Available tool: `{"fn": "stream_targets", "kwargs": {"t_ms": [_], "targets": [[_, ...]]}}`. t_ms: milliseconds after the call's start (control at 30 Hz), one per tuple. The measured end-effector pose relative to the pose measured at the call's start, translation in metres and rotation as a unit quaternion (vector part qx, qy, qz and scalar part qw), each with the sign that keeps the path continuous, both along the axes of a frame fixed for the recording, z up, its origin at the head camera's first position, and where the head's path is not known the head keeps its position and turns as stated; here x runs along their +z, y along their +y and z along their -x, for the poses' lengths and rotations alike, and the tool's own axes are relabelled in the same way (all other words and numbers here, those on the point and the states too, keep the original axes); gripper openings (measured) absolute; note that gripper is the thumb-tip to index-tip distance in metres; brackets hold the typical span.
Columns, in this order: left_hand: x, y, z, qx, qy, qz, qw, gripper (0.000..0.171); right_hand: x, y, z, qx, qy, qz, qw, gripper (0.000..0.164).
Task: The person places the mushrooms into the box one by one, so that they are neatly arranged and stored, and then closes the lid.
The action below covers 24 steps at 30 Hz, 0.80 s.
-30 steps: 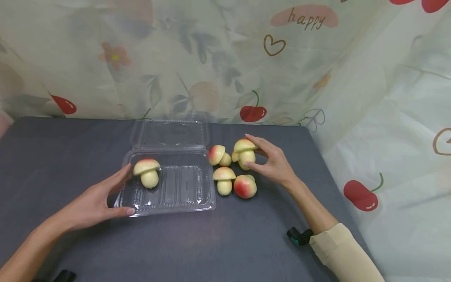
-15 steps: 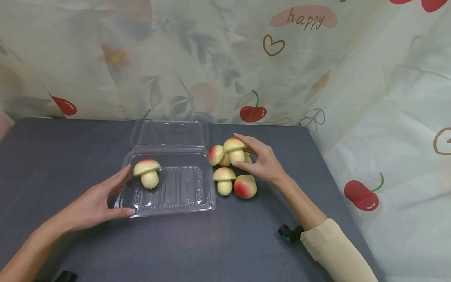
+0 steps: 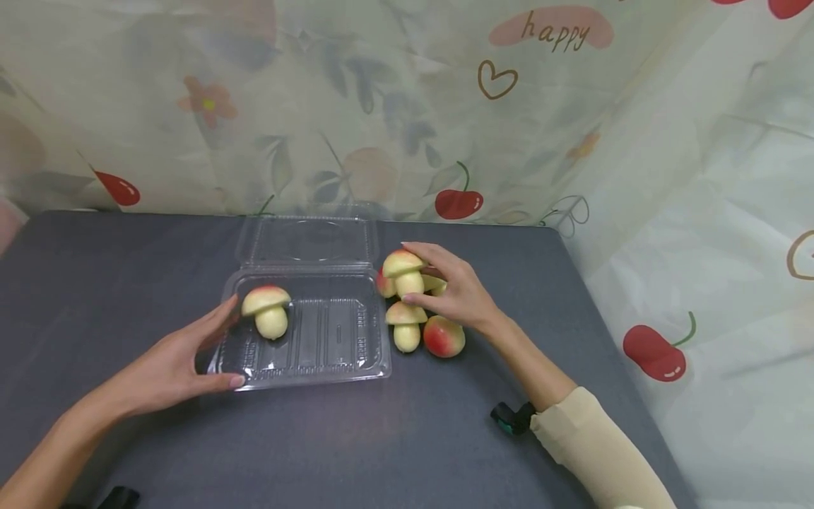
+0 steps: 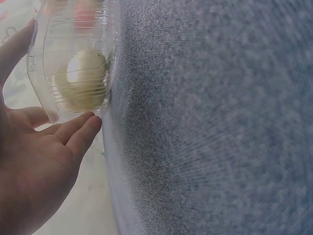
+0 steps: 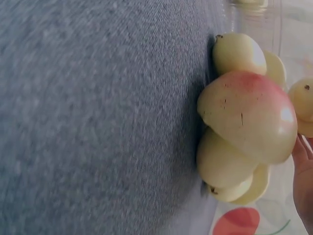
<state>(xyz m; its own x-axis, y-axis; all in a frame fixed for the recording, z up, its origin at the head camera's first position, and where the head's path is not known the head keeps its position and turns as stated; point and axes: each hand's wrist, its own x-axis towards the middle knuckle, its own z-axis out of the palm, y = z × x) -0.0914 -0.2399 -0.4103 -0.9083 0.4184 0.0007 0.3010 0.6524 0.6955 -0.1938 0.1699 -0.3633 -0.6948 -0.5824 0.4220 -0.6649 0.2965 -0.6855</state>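
Observation:
My right hand (image 3: 461, 293) pinches a mushroom-shaped piece (image 3: 403, 276), pale yellow with a red-blushed cap, between thumb and fingertips. It is held upright above other such mushrooms right of an open clear plastic container (image 3: 337, 382). In the right wrist view the held mushroom (image 5: 303, 105) shows at the right edge, off the table. My left hand (image 3: 159, 366) holds the container's left end, thumb at the front corner and fingers along the side. One mushroom (image 3: 270, 322) lies inside, at the left; the left wrist view shows it through the container wall (image 4: 41, 93).
Below the right hand lie a front mushroom (image 3: 407, 336) and one with its red cap turned up (image 3: 444, 336). Others behind are partly hidden by the hand. The container's lid (image 3: 308, 240) lies folded back toward the patterned curtain (image 3: 381, 106). The tabletop (image 3: 356, 452) is dark grey.
The right hand has carried its mushroom leftward over the group, nearer the container, uncovering one mushroom and overlapping another. My left hand and the container have stayed in place.

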Motion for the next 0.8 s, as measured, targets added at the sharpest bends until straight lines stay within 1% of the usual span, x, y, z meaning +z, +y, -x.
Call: {"fn": "stream_targets", "kwargs": {"t_ms": [167,333,533,600,800], "targets": [[0.001,0.000,0.000,-0.001,0.005,0.001,1.0000,0.114,-0.002,-0.008,0.001,0.016,0.005,0.002,1.000,0.074],[0.002,0.000,-0.001,0.003,0.001,0.008,1.0000,0.115,-0.003,-0.017,0.001,0.030,0.008,0.010,0.999,0.072],[0.002,0.001,0.000,0.006,-0.004,0.013,0.9999,0.116,-0.004,-0.025,0.001,0.025,0.012,-0.007,1.000,0.072],[0.002,0.001,0.000,0.007,-0.004,0.014,0.9999,0.116,-0.010,-0.026,0.004,0.026,0.014,-0.010,1.000,0.073],[0.002,0.001,0.000,0.006,-0.003,0.016,0.9998,0.115,-0.031,-0.031,0.016,0.043,0.020,0.004,0.999,0.078]]}}
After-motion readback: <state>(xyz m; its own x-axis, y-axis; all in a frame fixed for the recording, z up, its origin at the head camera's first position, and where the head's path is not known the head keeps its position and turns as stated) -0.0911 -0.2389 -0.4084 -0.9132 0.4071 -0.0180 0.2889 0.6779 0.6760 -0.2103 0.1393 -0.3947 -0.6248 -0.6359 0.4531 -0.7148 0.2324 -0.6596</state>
